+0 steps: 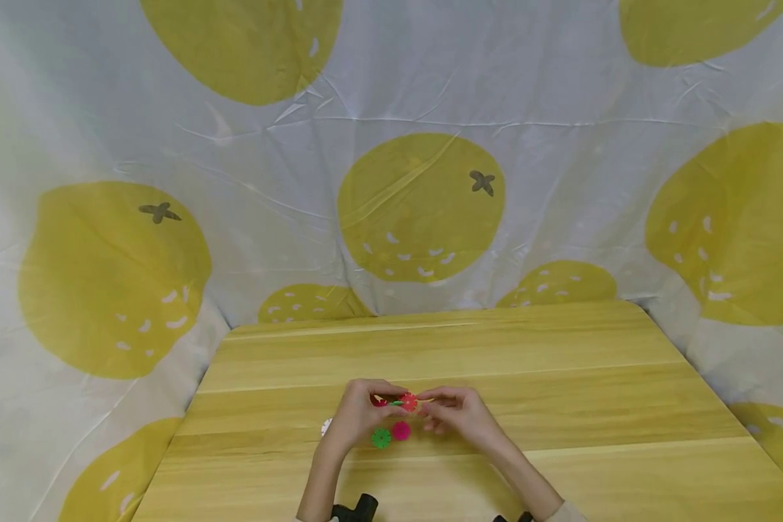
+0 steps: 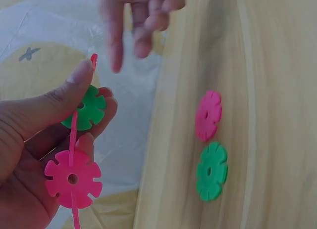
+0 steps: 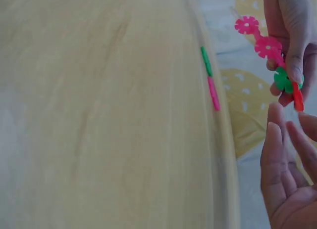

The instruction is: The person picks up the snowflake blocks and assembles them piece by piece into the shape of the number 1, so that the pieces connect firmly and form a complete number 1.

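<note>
My left hand [image 1: 357, 413] pinches a chain of notched plastic flower discs between thumb and fingers. In the left wrist view, a green disc [image 2: 91, 110] sits in that grip, with the edge of a red disc [image 2: 94, 61] beyond the thumb tip. Below them, a pink disc [image 2: 73, 193] faces the camera, slotted with other pink discs standing edge-on. My right hand [image 3: 292, 184] holds nothing; its fingers are extended and apart, close to the red disc's end of the chain.
On the wooden table [image 1: 594, 377] a loose pink disc [image 1: 401, 431] lies beside a loose green disc [image 1: 381, 438]. A white disc [image 1: 326, 426] is partly hidden behind the left wrist. A lemon-print cloth [image 1: 424, 87] hangs behind the table and down its sides.
</note>
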`<state>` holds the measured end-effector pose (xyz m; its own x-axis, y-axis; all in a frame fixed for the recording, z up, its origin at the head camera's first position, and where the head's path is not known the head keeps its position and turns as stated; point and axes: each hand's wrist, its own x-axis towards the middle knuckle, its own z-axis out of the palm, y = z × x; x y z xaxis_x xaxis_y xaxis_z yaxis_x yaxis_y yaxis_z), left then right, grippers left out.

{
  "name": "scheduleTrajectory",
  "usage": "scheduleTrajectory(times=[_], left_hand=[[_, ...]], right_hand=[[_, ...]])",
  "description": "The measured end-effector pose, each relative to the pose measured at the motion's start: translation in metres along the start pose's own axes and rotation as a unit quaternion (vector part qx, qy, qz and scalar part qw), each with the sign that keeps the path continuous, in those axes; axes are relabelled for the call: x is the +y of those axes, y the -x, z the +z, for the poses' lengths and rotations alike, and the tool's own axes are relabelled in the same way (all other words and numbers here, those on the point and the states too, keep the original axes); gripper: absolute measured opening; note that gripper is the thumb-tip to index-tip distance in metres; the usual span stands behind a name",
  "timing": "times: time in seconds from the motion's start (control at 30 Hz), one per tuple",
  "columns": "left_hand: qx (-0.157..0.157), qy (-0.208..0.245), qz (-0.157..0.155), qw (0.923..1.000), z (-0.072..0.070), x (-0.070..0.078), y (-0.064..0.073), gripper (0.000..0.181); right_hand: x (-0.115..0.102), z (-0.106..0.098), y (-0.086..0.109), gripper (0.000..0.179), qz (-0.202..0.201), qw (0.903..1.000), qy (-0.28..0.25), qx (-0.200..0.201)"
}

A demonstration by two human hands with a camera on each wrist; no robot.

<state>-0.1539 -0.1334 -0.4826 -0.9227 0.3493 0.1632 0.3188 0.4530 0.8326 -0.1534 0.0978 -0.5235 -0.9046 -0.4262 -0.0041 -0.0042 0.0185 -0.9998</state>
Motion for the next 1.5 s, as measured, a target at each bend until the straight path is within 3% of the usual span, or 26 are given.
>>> scheduleTrajectory(times=[0.13,0.27,0.67,0.9,1.13,1.23,1.37,1.5], left_hand=[[0.004,0.008,-0.022,0.9997,-0.008,-0.004,0.002,0.022],[0.009,0.01,-0.026,0.9996,-0.013,-0.008,0.002,0.023],[0.014,0.002,-0.035,0.9993,-0.02,-0.014,0.006,0.025],[0.016,0.001,-0.04,0.9991,-0.02,-0.016,0.006,0.023],[0.012,0.004,-0.041,0.9991,-0.02,-0.015,0.005,0.024],[0.007,0.008,-0.041,0.9991,-0.02,-0.013,0.004,0.022],[-0.003,0.004,-0.035,0.9994,-0.018,-0.011,0.003,0.022],[-0.011,0.0,-0.03,0.9995,-0.016,-0.01,0.003,0.021]], right_hand=[[0.003,0.003,0.0,0.031,0.04,0.999,0.005,-0.02],[0.008,0.009,-0.003,0.032,0.055,0.9976,0.024,-0.036],[0.012,0.025,-0.021,0.027,0.012,0.9895,0.136,-0.049],[0.011,0.03,-0.029,0.024,0.009,0.9777,0.204,-0.049],[0.005,0.03,-0.025,0.023,-0.005,0.9605,0.275,-0.042],[0.002,0.027,-0.021,0.022,-0.007,0.9723,0.227,-0.056],[-0.001,0.018,-0.017,0.015,0.001,0.9921,0.104,-0.07],[0.0,0.009,-0.012,0.016,-0.014,0.9974,0.058,-0.04]])
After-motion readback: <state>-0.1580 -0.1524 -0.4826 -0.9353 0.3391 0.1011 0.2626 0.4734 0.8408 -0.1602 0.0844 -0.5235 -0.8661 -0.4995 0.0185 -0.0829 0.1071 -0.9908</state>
